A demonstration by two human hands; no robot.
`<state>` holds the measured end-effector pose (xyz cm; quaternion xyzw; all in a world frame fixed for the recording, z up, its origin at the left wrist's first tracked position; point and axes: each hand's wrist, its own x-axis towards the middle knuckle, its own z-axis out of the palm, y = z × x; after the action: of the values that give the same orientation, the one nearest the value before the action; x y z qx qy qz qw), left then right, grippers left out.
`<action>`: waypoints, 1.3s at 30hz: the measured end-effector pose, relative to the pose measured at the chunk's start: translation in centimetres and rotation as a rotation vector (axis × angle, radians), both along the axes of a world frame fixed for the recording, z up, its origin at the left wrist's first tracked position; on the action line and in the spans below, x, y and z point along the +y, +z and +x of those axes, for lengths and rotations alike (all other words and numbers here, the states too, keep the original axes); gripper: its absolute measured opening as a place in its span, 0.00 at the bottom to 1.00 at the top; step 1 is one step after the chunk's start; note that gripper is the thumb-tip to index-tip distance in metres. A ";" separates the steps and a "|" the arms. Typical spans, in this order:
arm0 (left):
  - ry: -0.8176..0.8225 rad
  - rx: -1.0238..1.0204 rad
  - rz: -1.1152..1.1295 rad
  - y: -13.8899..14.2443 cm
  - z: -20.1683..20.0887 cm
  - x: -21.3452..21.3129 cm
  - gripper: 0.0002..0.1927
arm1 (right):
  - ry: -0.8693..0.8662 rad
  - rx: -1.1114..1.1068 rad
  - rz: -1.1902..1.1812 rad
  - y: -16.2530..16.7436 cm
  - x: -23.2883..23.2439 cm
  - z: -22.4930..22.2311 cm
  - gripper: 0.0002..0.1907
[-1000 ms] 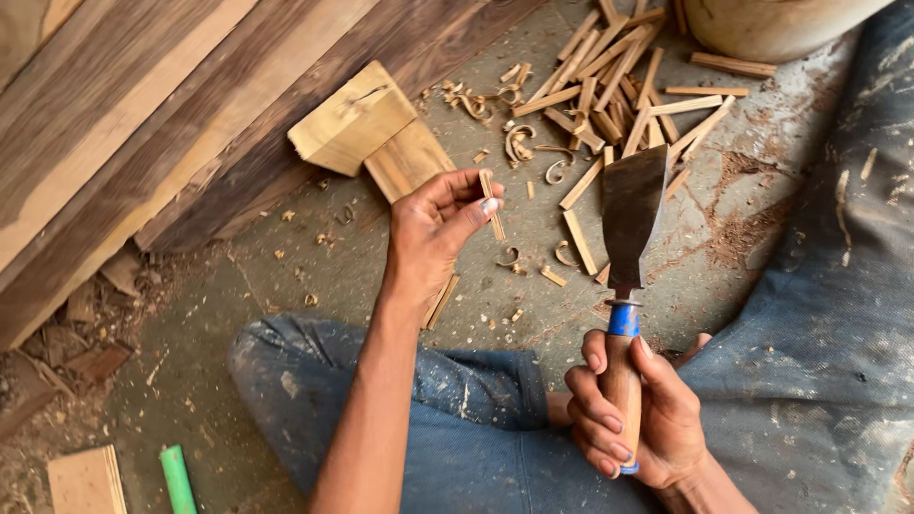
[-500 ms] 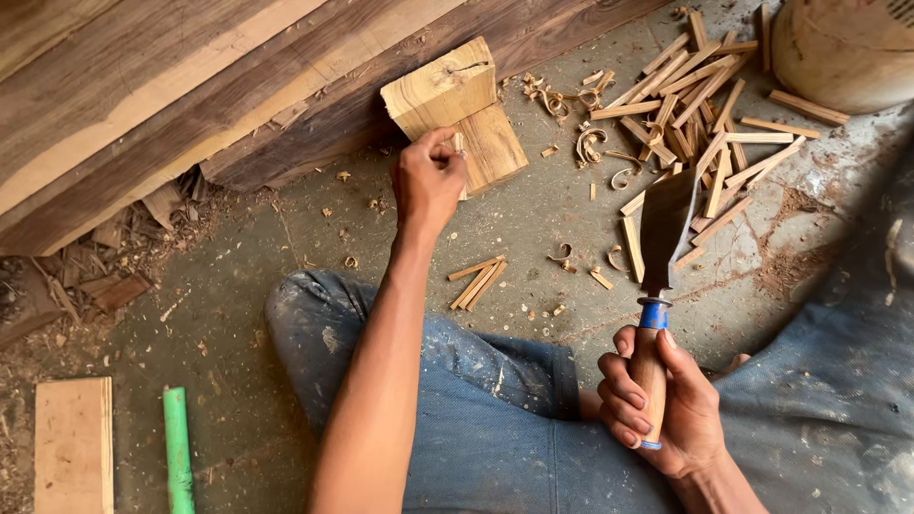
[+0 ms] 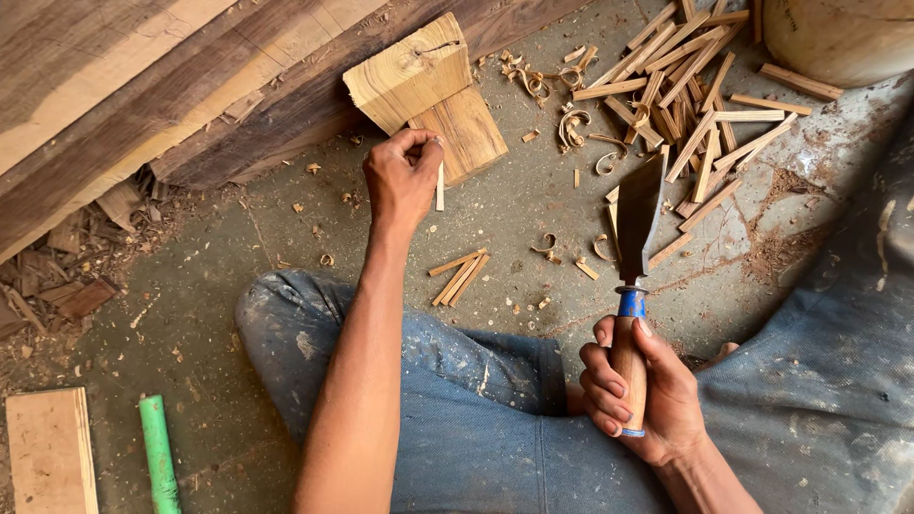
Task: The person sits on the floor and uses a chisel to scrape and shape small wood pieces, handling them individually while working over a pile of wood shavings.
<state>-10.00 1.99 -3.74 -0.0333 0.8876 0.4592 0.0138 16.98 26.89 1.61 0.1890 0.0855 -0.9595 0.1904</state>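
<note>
On the floor: a dusty concrete floor (image 3: 219, 286) littered with shavings, the person sitting cross-legged in worn blue jeans (image 3: 476, 400).
Left hand: the left hand (image 3: 405, 176) is out ahead of the knee, fingers curled tight around a thin wooden stick (image 3: 439, 186), which hangs upright below the fist.
Stick position: it sits just at the lower edge of the wooden block (image 3: 428, 90); whether it touches the block is hard to tell from here.
Block: pale, wedge-shaped, leaning against the dark planks (image 3: 143, 95) stacked along the top left.
Right hand: the right hand (image 3: 638, 390) is wrapped firmly round the wooden handle of a broad chisel (image 3: 636, 257), blade pointing up and away, a blue band where handle meets steel.
Chisel position: held over the right knee, well apart from the block, its blade tip near the pile of cut sticks (image 3: 695, 86).
Between the hands: a small bundle of sticks (image 3: 459, 276) lies on the floor, curled shavings (image 3: 571, 124) beyond.
Far corner: a round pale container (image 3: 838, 38) at top right.
Near edge: a green rod (image 3: 159, 452) beside a flat board (image 3: 48, 447), bottom left.
</note>
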 end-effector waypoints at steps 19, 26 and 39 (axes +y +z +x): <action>0.360 -0.007 0.153 -0.1 0.6 1.0 0.10 | 0.005 -0.023 0.054 -0.3 -0.2 -0.1 0.18; 0.169 0.030 -0.014 0.3 2.6 1.5 0.07 | 0.037 -0.035 0.083 -0.7 -0.2 0.0 0.19; 0.255 -0.324 0.122 1.8 -0.9 0.7 0.08 | 0.289 -0.127 0.766 1.5 -2.3 -1.0 0.19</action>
<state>-10.88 2.65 -1.98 -0.2178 0.8329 0.4988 0.0999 15.93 24.62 3.14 0.2909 0.4500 -0.8082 0.2442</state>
